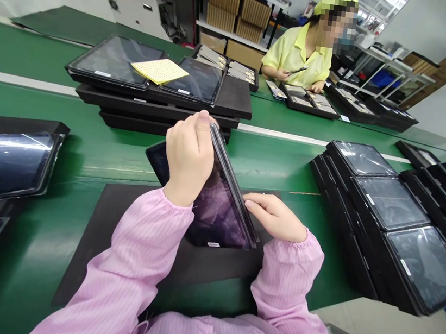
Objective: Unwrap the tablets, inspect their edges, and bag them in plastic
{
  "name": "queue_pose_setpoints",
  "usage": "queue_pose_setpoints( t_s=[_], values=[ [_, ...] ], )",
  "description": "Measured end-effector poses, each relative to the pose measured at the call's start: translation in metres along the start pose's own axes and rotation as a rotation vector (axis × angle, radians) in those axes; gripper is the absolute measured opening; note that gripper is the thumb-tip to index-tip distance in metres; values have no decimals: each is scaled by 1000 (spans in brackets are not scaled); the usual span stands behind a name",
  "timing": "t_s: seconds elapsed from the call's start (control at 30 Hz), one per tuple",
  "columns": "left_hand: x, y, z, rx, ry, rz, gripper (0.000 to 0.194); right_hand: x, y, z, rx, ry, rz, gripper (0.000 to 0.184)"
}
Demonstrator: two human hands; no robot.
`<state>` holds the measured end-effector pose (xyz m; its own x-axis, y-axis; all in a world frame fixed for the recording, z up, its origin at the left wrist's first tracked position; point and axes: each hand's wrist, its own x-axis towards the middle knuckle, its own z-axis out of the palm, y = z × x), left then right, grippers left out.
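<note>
A dark, glossy tablet screen [222, 216] with a white label on its lower edge is held tilted above a black foam mat [115, 235]. My left hand [189, 154] is closed around its upper end, thumb on top. At its long right edge, my right hand [276, 215] has thumb and fingers pressed together on the rim. The edge looks layered, so I cannot tell whether it is one piece or more. Another dark corner [158, 161] shows left of my left hand; whether it belongs to the same screen is hidden.
Stacked black foam trays [232, 94] with screens and a yellow dotted sheet [159, 71] stand ahead. More screens lie at left [1, 165] and on a tall tray stack [391, 203] at right. Across the green bench, a person in yellow [299, 51] handles parts near trays [311, 103].
</note>
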<state>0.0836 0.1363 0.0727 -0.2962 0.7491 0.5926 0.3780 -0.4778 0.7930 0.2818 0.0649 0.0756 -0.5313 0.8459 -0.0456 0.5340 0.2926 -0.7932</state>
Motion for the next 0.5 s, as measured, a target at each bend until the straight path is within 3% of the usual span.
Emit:
queue_pose_setpoints(
  t_s=[0.2, 0.5],
  values=[
    [5, -14, -1, -35, -31, -23, 43, 4, 1, 2, 39, 14, 50, 36],
    [18, -51, 1, 21, 5, -55, 39, 22, 28, 10, 390, 28, 83, 31]
  ],
)
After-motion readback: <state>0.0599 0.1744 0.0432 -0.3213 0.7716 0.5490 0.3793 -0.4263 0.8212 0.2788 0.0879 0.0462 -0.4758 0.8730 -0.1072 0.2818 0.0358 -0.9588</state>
